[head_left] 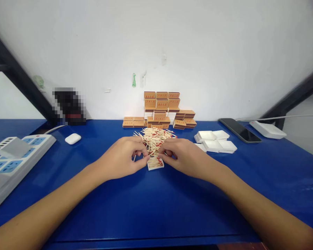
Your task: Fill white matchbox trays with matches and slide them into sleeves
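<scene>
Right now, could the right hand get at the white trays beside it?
Probably yes. The white trays lie just beyond the right hand, with only bare blue table between them, though its fingers are busy at the match-filled tray.

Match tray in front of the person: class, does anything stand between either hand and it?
Nothing visible does. The left hand and right hand both have fingertips at the match tray on the blue table, one at each end. The pile of loose matches lies just behind it, not between.
</scene>
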Demonstrator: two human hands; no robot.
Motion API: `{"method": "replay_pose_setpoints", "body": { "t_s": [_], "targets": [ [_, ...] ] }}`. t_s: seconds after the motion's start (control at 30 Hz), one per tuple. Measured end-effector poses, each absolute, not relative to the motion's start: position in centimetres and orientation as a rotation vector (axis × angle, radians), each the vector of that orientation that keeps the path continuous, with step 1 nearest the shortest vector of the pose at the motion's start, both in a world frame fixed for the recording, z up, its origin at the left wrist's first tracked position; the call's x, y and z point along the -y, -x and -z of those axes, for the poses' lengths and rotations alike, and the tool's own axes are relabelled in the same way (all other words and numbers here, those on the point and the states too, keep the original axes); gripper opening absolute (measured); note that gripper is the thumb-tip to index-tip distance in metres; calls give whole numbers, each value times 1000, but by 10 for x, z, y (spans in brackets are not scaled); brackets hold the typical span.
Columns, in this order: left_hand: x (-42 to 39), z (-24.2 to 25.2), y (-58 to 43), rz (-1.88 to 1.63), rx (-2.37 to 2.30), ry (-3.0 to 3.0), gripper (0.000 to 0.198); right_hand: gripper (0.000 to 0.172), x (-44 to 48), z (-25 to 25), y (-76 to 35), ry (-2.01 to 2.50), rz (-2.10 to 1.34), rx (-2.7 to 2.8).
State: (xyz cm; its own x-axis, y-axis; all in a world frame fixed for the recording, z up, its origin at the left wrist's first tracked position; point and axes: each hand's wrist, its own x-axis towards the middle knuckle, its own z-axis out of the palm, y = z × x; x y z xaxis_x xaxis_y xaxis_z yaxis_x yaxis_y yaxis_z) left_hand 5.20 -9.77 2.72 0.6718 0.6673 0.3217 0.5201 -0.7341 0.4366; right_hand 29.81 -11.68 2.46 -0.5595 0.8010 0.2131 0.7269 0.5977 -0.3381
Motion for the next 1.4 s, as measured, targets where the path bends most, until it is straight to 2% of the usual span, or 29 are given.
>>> {"method": "replay_pose_setpoints", "body": {
  "t_s": [0.2, 0.67, 0.87, 1.17, 1.4],
  "targets": [
    [103, -13, -60, -617, -959, -2566, 11, 23, 113, -27, -302, 1301, -205, 2429],
    [102, -6, -65, -711, -1033, -2584, 12, 14, 110, -24, -310, 1435, -224, 2485],
    [103, -13, -63, -600, -1033, -2714, 35, 10, 110, -22, -310, 1517, -272, 2521],
    [104, -14, -60, -450, -991, -2714, 32, 16, 110, -28, -312, 1581, -348, 2571],
    [104, -14, -59, -421, -954, -2706, 31, 9, 112, -29, -316, 1571, -367, 2645]
  ]
}}
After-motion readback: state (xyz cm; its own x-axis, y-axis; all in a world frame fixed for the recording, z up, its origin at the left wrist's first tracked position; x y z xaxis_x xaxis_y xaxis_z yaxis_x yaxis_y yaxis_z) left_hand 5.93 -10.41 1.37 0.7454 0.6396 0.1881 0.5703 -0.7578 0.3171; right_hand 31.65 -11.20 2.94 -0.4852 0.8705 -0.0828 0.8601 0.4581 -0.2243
